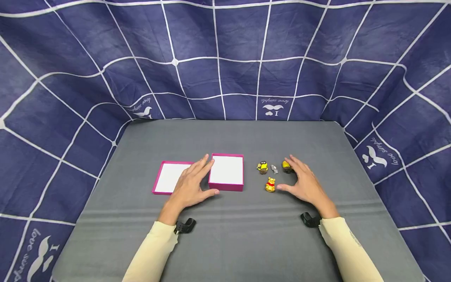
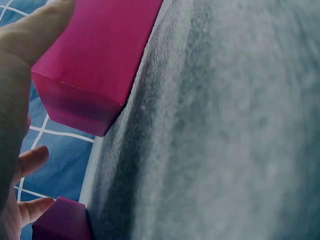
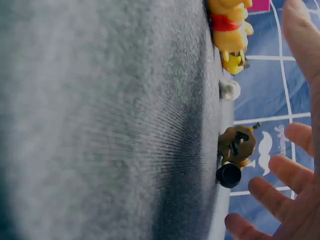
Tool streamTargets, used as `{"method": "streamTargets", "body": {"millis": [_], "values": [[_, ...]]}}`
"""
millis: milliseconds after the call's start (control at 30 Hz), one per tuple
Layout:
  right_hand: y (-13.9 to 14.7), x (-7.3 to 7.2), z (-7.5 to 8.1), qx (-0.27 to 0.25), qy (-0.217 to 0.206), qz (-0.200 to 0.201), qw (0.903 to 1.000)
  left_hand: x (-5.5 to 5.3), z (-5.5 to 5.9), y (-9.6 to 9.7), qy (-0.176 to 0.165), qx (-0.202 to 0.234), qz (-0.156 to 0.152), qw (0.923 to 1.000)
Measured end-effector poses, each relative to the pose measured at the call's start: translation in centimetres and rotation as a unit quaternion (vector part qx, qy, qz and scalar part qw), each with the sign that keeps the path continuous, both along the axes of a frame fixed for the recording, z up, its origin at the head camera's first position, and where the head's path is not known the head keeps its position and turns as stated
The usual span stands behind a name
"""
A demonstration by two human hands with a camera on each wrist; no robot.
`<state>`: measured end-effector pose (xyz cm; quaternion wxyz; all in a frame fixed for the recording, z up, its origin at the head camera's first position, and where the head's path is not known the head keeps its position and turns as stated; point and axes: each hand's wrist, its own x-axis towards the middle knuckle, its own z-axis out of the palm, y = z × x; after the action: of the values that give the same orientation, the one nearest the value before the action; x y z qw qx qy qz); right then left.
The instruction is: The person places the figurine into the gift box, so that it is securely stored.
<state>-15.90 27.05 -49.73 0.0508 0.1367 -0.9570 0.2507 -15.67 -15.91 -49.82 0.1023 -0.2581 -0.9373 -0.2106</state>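
My left hand (image 1: 193, 183) is spread over the gap between a shallow pink-rimmed box lid (image 1: 170, 178) and a deeper pink box (image 1: 226, 172) with a white inside; whether it touches either I cannot tell. To the right, my right hand (image 1: 305, 183) hovers with fingers apart beside several small figurines. Nearest its fingertips is a yellow and brown minion figurine (image 1: 287, 167), partly covered in the head view. A yellow bear figurine in a red shirt (image 1: 270, 185) stands by the thumb. Farther left are a goggled minion figurine (image 1: 262, 167) and a small grey figurine (image 1: 274, 169).
Grey cloth covers the table (image 1: 239, 231). Behind it and along both sides hangs a blue curtain (image 1: 239, 78) with white grid lines. Black straps (image 1: 310, 220) sit at both wrists, below the cream sleeves (image 1: 349, 246).
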Motion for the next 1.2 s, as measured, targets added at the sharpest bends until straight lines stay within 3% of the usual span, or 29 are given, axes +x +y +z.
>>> {"method": "streamTargets", "body": {"millis": [200,467,867,1200], "values": [[0.1,-1.2,-0.9,-0.048,-0.005,0.009,0.9988,-0.1,-0.3,-0.3,0.008,0.0,-0.002,1.0],[0.7,-2.8,-1.5,-0.098,-0.012,0.008,0.9951,0.1,-0.7,-0.6,-0.015,-0.007,0.0,0.9999],[1.8,-4.3,-2.0,-0.126,-0.026,0.0,0.9917,-0.1,-0.8,-0.6,0.0,-0.008,-0.002,1.0],[2.8,-4.1,-2.2,-0.121,-0.032,-0.025,0.9918,-0.3,-0.9,0.0,0.019,-0.029,-0.02,0.9992]]}}
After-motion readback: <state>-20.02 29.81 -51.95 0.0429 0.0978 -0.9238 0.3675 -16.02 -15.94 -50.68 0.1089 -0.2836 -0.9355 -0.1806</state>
